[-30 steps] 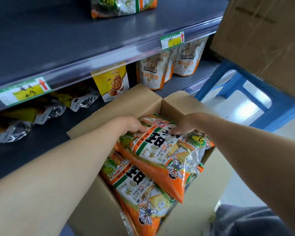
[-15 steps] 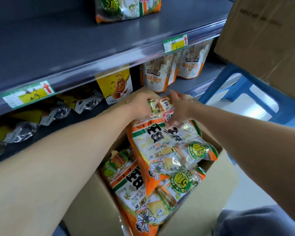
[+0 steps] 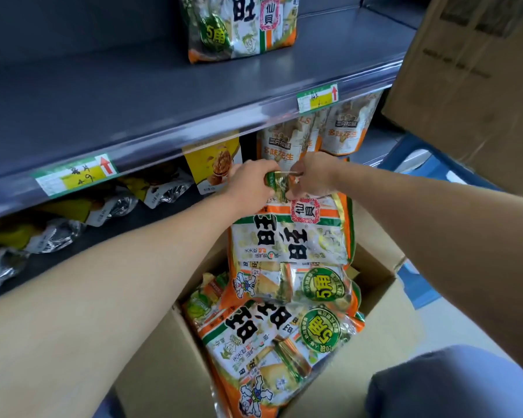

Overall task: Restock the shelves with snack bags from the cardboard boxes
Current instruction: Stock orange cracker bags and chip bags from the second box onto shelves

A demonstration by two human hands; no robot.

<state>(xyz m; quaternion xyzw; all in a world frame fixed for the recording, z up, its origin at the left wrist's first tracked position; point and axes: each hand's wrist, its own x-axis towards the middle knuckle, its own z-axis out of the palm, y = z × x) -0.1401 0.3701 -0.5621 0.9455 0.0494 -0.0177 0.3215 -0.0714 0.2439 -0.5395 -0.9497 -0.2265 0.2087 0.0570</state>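
An orange, green and white snack bag (image 3: 290, 245) hangs upright above the open cardboard box (image 3: 169, 366). My left hand (image 3: 251, 184) and my right hand (image 3: 314, 173) both pinch its top edge, close together. Several more bags of the same kind (image 3: 272, 345) lie in the box below it. One matching bag (image 3: 239, 25) stands on the grey upper shelf (image 3: 133, 95), at the top of the view.
The lower shelf holds yellow and silver packets (image 3: 52, 230) on the left and beige peanut bags (image 3: 287, 146) behind my hands. A large cardboard box (image 3: 477, 70) sits on a blue stool (image 3: 420, 164) to the right. My knee (image 3: 453, 384) shows at bottom right.
Both hands took the bag by its top and lifted it out of the box until it hangs upright. The view tilted up, showing more of the upper shelf.
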